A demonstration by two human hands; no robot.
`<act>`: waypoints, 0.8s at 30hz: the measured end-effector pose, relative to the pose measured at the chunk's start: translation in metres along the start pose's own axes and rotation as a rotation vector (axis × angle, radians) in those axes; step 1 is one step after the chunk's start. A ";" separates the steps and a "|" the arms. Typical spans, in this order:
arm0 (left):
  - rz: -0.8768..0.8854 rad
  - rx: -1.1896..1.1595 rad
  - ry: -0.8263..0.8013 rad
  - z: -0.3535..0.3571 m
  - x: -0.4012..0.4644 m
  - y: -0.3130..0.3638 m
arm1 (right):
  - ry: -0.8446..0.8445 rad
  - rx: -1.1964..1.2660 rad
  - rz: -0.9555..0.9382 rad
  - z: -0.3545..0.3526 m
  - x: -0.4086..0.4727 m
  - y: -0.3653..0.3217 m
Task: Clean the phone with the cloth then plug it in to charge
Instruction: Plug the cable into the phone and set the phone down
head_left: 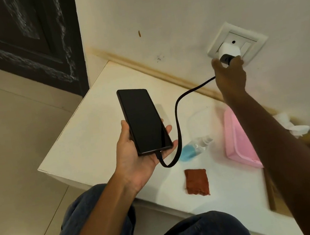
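Fingers of the left hand (pixel 135 156) curl under and around the slim black glass-fronted phone (pixel 144 120), cradling it screen-up at centre frame, above the near-left part of the white rectangular tabletop (pixel 86 147). The screen is dark. A black charging cable (pixel 177 118) is seated in the phone's lower end, loops down beneath the hand, then rises toward the upper right.

At upper right, the right hand (pixel 229 73) reaches to the white square wall socket (pixel 237 43); its thumb and fingers are clamped on the black end of the white charger adapter (pixel 229 54), which sits in the socket.

On the tabletop, lower centre, lies a rust-red square cloth (pixel 197 182), flat and apart from the phone. Just above it lies a clear plastic spray bottle of blue liquid (pixel 194 148), on its side. A pink plastic tray (pixel 237 141), blurred, sits to the right, partly behind the right forearm.
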State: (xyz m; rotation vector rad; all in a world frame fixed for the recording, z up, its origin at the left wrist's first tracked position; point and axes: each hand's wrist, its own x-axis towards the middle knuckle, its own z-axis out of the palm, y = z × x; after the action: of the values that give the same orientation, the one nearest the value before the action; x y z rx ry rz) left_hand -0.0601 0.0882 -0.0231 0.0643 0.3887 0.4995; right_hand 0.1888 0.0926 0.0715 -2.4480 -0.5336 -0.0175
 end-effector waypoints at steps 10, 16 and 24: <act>-0.014 0.015 -0.003 0.002 -0.002 -0.003 | -0.128 0.056 0.151 0.010 0.007 -0.012; -0.002 0.011 0.025 0.006 -0.004 -0.002 | 0.198 0.202 0.148 0.007 0.001 0.000; -0.002 0.002 0.017 0.005 -0.004 -0.001 | 0.344 -0.011 0.087 0.009 0.012 0.010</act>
State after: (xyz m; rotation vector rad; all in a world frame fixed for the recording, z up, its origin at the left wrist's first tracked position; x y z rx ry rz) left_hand -0.0606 0.0860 -0.0173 0.0619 0.4062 0.4980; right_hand 0.2028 0.0949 0.0604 -2.4047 -0.2749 -0.3980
